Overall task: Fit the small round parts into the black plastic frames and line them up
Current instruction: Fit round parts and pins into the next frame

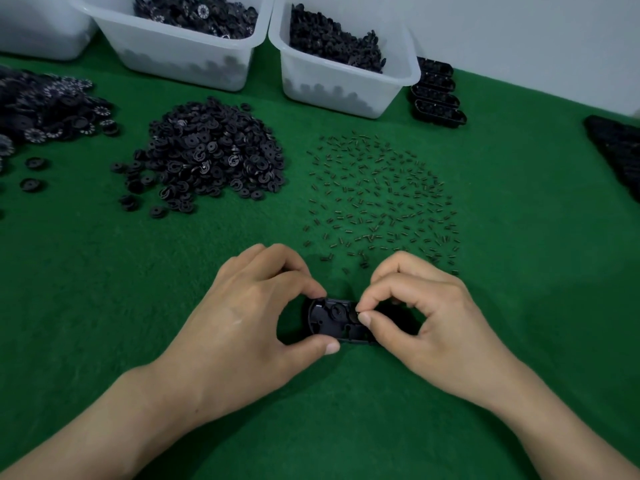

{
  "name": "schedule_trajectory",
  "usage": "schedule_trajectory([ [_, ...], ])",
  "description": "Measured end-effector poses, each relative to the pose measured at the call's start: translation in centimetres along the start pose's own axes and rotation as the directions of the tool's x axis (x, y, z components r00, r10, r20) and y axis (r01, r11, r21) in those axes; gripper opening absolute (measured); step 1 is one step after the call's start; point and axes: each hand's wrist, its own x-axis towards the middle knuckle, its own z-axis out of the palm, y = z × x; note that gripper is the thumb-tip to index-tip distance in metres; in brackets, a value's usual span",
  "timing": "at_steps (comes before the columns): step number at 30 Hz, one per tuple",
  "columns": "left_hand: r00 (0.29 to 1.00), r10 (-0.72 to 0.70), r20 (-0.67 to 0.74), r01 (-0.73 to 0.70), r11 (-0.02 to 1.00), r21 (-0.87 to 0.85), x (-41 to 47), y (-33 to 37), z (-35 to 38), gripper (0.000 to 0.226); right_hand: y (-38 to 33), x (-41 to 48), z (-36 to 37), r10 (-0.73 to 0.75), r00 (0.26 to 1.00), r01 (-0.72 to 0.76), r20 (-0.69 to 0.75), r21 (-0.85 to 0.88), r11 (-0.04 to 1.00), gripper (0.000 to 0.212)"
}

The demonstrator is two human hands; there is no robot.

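Seating a disc in the frame

I'm gripping the frame (329, 323) by its 2 long walls with my left hand (256, 306), near the tabletop's (173, 271) front edge, while my right hand (426, 313) is pinching a disc (352, 315) over it. Both look light, stiff and slick, so I'm favouring edge grips.

Green felt tabletop (104, 271), translucent white bins (180, 60) along the back, tiny springs (381, 192) scattered mid-table

This is a small-parts assembly workbench. On its green felt (104, 271) lie a heap of black round parts (207, 154) at eleven o'clock and tiny springs (381, 195) at one, with translucent parts bins (346, 95) at twelve.
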Motion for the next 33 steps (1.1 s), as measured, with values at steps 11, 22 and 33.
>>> schedule_trajectory([
  [11,1.0,0.0,-0.006,0.0,1.0,-0.006,0.1,0.1,0.0,0.046,-0.7,0.6,-0.8,-0.024,0.996,0.04,0.081,-0.193,0.98,0.007],
  [22,1.0,-0.005,0.013,0.005,1.0,-0.002,0.0,0.1,-0.1,0.048,-0.3,4.3,-0.2,0.069,0.996,-0.052,0.053,-0.273,0.961,0.006],
  [33,1.0,-0.009,0.008,0.009,1.0,-0.014,-0.1,0.0,-0.1,0.047,0.7,0.3,-1.9,-0.036,0.999,0.036,0.001,-0.02,0.999,0.007],
])
